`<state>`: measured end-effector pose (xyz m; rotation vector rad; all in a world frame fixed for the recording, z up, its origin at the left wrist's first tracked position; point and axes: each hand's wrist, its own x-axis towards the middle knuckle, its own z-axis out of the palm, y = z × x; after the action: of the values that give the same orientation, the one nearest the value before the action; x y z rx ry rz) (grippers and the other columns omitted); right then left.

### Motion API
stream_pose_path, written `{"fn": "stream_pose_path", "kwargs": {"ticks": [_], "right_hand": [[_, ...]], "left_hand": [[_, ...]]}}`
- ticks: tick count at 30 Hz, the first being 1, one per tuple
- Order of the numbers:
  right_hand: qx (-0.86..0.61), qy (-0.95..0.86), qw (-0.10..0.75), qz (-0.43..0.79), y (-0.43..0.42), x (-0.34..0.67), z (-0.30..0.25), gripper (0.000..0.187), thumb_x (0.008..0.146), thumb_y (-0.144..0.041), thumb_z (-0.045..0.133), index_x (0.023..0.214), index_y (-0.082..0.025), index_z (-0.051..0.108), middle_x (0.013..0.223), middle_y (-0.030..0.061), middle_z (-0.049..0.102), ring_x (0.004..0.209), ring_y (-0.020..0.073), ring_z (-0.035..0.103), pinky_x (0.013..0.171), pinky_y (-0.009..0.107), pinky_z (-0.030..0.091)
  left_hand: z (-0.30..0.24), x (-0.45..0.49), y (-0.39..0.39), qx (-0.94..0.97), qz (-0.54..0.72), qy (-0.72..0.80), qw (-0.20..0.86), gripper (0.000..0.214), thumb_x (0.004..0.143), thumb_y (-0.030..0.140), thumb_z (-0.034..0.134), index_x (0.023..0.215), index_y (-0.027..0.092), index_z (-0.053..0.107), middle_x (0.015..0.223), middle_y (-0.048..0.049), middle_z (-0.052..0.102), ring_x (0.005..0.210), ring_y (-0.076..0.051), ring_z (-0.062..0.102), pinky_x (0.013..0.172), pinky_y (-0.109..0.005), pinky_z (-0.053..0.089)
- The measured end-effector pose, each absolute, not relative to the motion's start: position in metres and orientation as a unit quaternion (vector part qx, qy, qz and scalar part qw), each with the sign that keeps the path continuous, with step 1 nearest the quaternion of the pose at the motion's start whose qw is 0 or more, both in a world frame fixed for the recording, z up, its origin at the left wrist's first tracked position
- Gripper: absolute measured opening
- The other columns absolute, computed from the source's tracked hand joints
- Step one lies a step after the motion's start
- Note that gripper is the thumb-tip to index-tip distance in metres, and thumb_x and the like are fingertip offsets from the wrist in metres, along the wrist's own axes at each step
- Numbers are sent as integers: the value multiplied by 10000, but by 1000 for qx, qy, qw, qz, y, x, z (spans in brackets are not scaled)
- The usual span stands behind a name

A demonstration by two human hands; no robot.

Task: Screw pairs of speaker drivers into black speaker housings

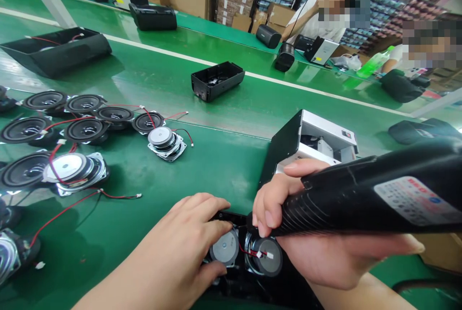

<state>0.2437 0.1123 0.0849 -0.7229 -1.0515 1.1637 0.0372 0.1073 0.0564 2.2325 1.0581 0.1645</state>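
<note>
My right hand [310, 233] is wrapped round a black electric screwdriver [361, 194] with a white label. Its tip end points down-left at a black speaker housing [274, 290] in front of me; the bit itself is mostly hidden. Two speaker drivers lie magnet-up in that housing: a left driver [224, 248] and a right driver [269, 258], with thin red wires and white plugs across the right one. My left hand [191, 242] holds the left driver, index finger and thumb at its edges, other fingers over the housing's far rim.
Several loose speaker drivers [86, 129] with red wires spread over the left side of the green bench [224, 175]. A white-and-black box-shaped device [310, 136] stands just beyond my right hand. An open black housing [218, 81] sits farther off. Two people work across the bench.
</note>
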Motion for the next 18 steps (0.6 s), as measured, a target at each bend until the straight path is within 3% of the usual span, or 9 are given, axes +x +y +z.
{"fn": "stream_pose_path", "kwargs": {"ticks": [13, 18], "right_hand": [[-251, -468, 677, 508, 111, 231, 61, 637, 843, -873, 751, 1091, -289, 802, 638, -23, 664, 417, 189, 570, 362, 285, 427], [-236, -516, 647, 509, 107, 233, 43, 676, 870, -881, 708, 1190, -288, 763, 710, 0, 683, 473, 197, 600, 433, 320, 502]], "left_hand": [[60, 41, 111, 847, 26, 411, 336, 444, 850, 219, 867, 1267, 338, 771, 1504, -39, 640, 1378, -316, 580, 1189, -541, 493], [69, 41, 112, 838, 44, 410, 357, 359, 817, 139, 864, 1124, 299, 767, 1393, -26, 678, 1306, -298, 597, 1138, -521, 485]]}}
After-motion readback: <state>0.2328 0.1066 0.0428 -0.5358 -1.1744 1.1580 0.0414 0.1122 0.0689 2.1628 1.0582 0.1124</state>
